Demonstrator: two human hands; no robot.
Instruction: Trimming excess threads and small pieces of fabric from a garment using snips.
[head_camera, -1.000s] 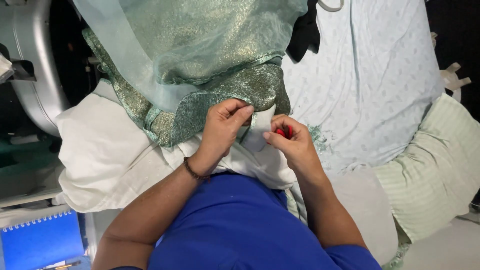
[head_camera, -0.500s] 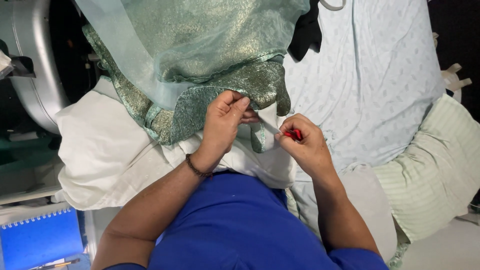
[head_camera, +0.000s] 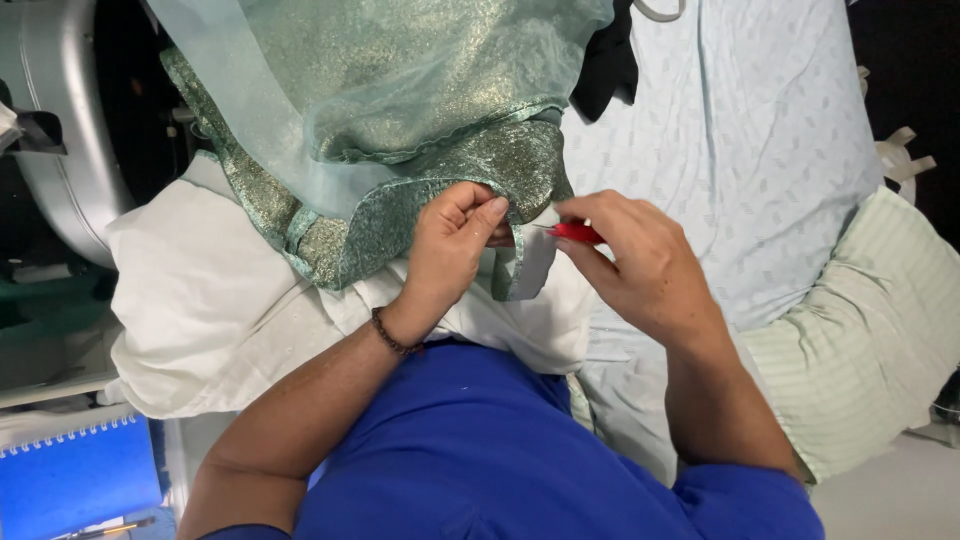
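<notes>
- The shimmering green-and-gold brocade fabric (head_camera: 400, 130) hangs over a white cloth (head_camera: 200, 300), its hem at the middle of the view.
- The left hand (head_camera: 450, 245) pinches that hem, fingers curled shut on it.
- The right hand (head_camera: 640, 265) grips a small red-handled tool (head_camera: 575, 232), fingers closed, its tip at the hem.
- A pale blue patterned cloth (head_camera: 720, 140) and a green striped cloth (head_camera: 860, 330) lie to the right.
- A blue spiral notebook (head_camera: 75, 475) sits at the lower left.

The right hand (head_camera: 640, 265) has pulled the red tool (head_camera: 577, 233) rightward.
</notes>
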